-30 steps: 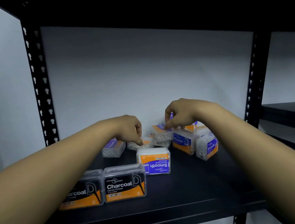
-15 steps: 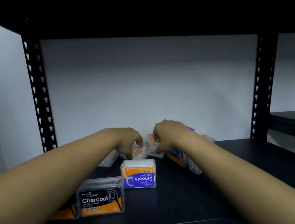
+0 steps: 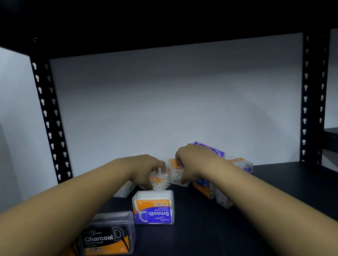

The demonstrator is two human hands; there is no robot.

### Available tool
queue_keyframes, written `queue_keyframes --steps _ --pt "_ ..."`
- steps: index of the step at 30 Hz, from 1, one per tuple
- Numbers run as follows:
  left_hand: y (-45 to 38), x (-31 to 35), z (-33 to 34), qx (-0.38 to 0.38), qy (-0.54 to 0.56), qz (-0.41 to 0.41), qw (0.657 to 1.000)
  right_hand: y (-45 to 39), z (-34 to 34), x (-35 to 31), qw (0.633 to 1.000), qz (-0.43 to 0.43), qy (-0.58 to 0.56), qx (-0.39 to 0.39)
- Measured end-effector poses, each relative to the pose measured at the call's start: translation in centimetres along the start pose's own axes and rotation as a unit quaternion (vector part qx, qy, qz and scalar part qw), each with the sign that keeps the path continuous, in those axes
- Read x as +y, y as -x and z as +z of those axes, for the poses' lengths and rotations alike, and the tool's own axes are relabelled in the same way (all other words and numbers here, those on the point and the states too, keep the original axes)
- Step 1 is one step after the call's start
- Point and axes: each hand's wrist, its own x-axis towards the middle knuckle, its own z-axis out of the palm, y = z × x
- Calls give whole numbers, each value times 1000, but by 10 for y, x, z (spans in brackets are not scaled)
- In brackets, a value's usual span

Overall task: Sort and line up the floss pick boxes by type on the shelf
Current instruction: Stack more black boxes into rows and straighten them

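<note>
Both my hands reach to a heap of clear floss pick boxes at the back of the black shelf [image 3: 230, 237]. My left hand [image 3: 145, 169] grips a clear box of white picks [image 3: 160, 182] with curled fingers. My right hand [image 3: 193, 163] grips the neighbouring clear box [image 3: 174, 173]. In front of them stands a purple and orange Smooth box [image 3: 154, 209], its label upside down. At the front left stands a black Charcoal box [image 3: 108, 235]; a second one [image 3: 71, 251] is mostly hidden by my left forearm.
More purple and orange boxes lie behind and right of my right hand: a tilted one [image 3: 213, 150], one at the back right [image 3: 242, 163], and one under my right forearm [image 3: 203, 187]. A clear box [image 3: 124, 189] lies at the back left. Black perforated uprights [image 3: 51, 121] flank the shelf.
The view has tilted upward, so the boxes sit lower in the frame. My hands have come closer together on the heap, each now gripping a clear box.
</note>
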Motion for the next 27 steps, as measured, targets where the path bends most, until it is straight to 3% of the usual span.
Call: queue_keyframes --steps 5,9,18,27 --pt "-1 2 5 -12 11 -11 1000 4 6 5 999 -2 -33 4" --pt "1 8 2 8 2 35 999 9 12 16 997 -4 -78 10" --pt "24 -7 1 157 119 38 980 11 11 30 993 -1 -120 5" --pt "32 -18 6 134 122 37 983 10 7 29 993 2 -120 -12"
